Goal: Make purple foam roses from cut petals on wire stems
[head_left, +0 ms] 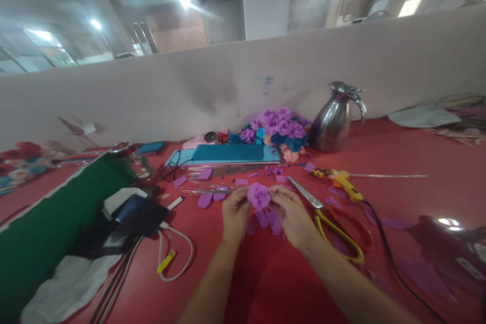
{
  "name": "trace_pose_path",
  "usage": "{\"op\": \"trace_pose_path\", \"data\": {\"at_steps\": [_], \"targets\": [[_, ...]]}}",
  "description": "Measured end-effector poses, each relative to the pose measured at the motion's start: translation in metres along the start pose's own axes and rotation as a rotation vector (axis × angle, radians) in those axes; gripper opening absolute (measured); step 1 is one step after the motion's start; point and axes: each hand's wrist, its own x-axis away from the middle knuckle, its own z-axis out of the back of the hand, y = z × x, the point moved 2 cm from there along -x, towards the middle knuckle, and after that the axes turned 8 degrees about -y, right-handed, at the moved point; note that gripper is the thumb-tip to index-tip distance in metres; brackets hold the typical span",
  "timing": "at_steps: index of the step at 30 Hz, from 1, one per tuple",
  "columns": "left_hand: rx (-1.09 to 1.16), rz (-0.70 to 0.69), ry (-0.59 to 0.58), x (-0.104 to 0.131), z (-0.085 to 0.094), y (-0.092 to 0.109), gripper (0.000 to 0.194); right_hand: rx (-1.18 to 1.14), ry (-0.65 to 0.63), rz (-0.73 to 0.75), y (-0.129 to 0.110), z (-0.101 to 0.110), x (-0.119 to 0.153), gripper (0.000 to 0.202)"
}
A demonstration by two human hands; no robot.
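Observation:
A purple paper flower [259, 195] is held between my two hands above the red table [266, 283]. My left hand [236, 212] pinches its left side, and my right hand [291, 212] has its fingers closed on the right edge. Cut purple petals [274, 220] lie beneath and around the flower. Scissors [334, 230] with one yellow and one red handle rest just right of my right hand. Beyond them lies a yellow glue gun [347, 185] with a black cord.
Behind are a blue board [230, 152], a heap of purple flowers [283, 124] and a metal jug [333, 121]. At left are a green board [76, 202], a dark phone-like device [142, 215] and a white cable [192, 248].

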Motion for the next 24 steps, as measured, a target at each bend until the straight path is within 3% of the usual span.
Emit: {"op": "trace_pose_path", "data": {"at_steps": [11, 24], "targets": [[-0.05, 0.005, -0.145, 0.001, -0.004, 0.005, 0.014, -0.027, 0.026, -0.022, -0.002, 0.007, -0.004, 0.014], [0.267, 0.152, -0.04, 0.0, -0.002, -0.018, 0.016, 0.023, 0.021, -0.047, -0.003, 0.003, -0.002, 0.024]]}}
